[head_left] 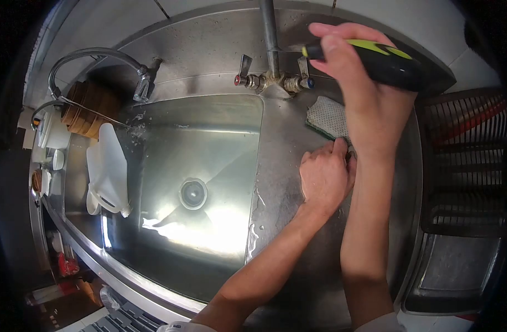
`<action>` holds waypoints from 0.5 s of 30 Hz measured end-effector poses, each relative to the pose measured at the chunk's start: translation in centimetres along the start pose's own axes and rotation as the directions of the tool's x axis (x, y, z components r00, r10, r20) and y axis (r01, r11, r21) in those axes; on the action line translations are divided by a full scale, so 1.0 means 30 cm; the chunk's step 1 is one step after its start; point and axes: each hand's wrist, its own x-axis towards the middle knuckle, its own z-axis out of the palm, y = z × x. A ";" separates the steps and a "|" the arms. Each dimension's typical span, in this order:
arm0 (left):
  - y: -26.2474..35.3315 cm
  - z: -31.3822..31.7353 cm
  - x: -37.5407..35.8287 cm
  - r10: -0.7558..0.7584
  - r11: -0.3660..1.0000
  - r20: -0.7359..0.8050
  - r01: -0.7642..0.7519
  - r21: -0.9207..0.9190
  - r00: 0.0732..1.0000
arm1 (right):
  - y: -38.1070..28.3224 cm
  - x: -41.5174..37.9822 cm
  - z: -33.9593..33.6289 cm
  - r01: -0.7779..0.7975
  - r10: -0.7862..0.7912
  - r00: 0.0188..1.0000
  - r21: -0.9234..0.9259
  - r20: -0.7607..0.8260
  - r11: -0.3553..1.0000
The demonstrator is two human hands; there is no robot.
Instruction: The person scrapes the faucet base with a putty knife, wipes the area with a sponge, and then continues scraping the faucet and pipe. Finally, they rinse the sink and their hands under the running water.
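Note:
My right hand [364,83] is raised over the steel counter, gripping a tool with a black and yellow-green handle [383,58]; its thin metal shaft points left toward the tap valves [273,82]. My left hand [325,174] rests knuckles-up on the counter [286,182], fingers curled, its fingertips against a white and green scrubbing sponge [326,116] lying by the right valve. What the left fingers press on is hidden behind my right forearm.
A deep steel sink [192,166] with a round drain [193,193] fills the middle. A curved faucet [98,58] arches at the far left, beside a white plastic jug [107,171] and stacked wooden bowls [90,108]. A dark dish rack [466,160] stands to the right.

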 end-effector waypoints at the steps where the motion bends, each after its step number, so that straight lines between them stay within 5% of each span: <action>1: 0.005 -0.009 -0.001 -0.010 1.000 0.013 0.010 -0.006 1.000 | 0.002 -0.003 0.000 0.022 -0.021 0.999 -0.022 0.032 1.000; 4: -0.016 0.007 -0.013 0.023 0.999 0.033 -0.024 0.025 0.999 | 0.092 -0.003 -0.001 0.011 -0.010 1.000 -0.167 0.008 0.986; 7: -0.015 0.010 -0.011 0.029 0.999 0.065 -0.032 0.042 0.997 | 0.062 -0.013 0.013 -0.105 0.107 0.993 0.023 -0.053 0.994; 8: -0.009 0.011 -0.001 0.012 0.999 0.063 -0.014 0.037 0.998 | 0.037 0.015 0.016 0.030 -0.018 0.995 0.112 -0.101 0.993; 11: -0.025 0.027 -0.001 0.009 0.999 0.086 -0.012 0.036 0.996 | 0.089 0.002 0.005 -0.065 0.064 0.997 -0.008 -0.049 0.998; 12: -0.024 0.019 -0.001 0.024 0.998 0.088 -0.028 0.048 0.996 | 0.107 -0.001 0.032 -0.057 0.059 0.998 -0.204 0.005 0.977; 15: -0.009 0.006 0.003 0.011 1.000 0.032 -0.011 -0.012 0.999 | 0.042 -0.002 0.019 -0.058 0.062 0.995 0.046 -0.079 0.997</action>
